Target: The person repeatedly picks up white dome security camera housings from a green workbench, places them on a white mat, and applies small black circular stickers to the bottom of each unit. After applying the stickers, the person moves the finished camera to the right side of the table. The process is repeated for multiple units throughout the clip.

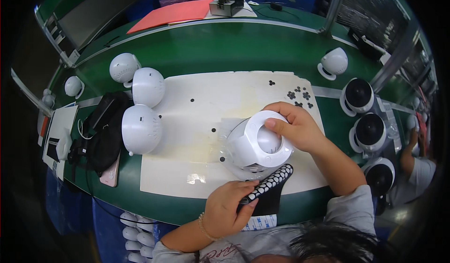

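My right hand (pixel 300 129) grips the white ring-shaped base of a rounded white device (pixel 239 146), thumb on top of the ring and fingers behind it. The device rests on a cream board (pixel 183 169), ring side up. Close in front of it, my left hand (pixel 225 209) pinches a bent black sheet (pixel 272 183) covered in white honeycomb-like patches. What those patches are I cannot make out. Small black round pads (pixel 213 130) dot the board to the left of the device. Black flower-shaped pieces (pixel 291 95) lie in a cluster at the board's far right.
White rounded devices (pixel 142 130) stand on the left, and more with black fronts (pixel 370 132) line the right edge. A black bag (pixel 105 143) lies left, over a pink phone (pixel 110 175). Farther back are a red sheet (pixel 173 14) and a metal box (pixel 224 5). Another person sits far right.
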`<state>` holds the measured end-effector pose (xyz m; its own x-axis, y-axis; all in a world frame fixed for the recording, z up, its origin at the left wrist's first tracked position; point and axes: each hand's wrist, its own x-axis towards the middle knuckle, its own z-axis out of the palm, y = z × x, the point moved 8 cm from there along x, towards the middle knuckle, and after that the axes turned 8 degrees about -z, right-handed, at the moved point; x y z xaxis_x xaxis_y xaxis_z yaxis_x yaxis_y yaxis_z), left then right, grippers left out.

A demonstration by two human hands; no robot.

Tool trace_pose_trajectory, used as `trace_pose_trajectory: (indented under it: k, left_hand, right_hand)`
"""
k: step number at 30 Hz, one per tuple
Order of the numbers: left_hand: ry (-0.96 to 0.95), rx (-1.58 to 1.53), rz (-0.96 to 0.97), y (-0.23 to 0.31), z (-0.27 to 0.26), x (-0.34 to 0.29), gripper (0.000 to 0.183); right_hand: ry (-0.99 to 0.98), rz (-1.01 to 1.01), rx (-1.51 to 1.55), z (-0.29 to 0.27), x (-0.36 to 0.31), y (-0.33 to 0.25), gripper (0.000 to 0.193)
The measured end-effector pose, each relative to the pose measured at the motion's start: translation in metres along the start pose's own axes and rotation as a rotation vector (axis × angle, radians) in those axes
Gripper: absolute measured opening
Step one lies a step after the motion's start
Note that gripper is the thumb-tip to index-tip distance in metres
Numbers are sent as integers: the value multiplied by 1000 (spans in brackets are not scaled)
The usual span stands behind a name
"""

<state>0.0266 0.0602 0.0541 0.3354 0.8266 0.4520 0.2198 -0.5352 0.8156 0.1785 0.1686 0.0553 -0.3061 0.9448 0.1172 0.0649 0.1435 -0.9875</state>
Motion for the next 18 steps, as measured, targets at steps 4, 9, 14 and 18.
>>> trace_pose_trajectory:
  k: [4, 9, 14, 18]
  left_hand:
    - [25, 59, 5, -4, -3, -2, 25]
    - [17, 97, 28, 2, -2, 0, 25]
    - [63, 117, -31, -2, -6, -2, 19]
    - [101, 158, -54, -3, -9, -4, 15]
  right_hand:
    - [151, -736, -818, 8, -38, -69, 33]
    - [-129, -924, -715, 56, -78, -74, 26]
    - [-148, -1126, -743, 64, -104, -63, 25]
    - [-118, -1060, -679, 59, -96, -68, 26]
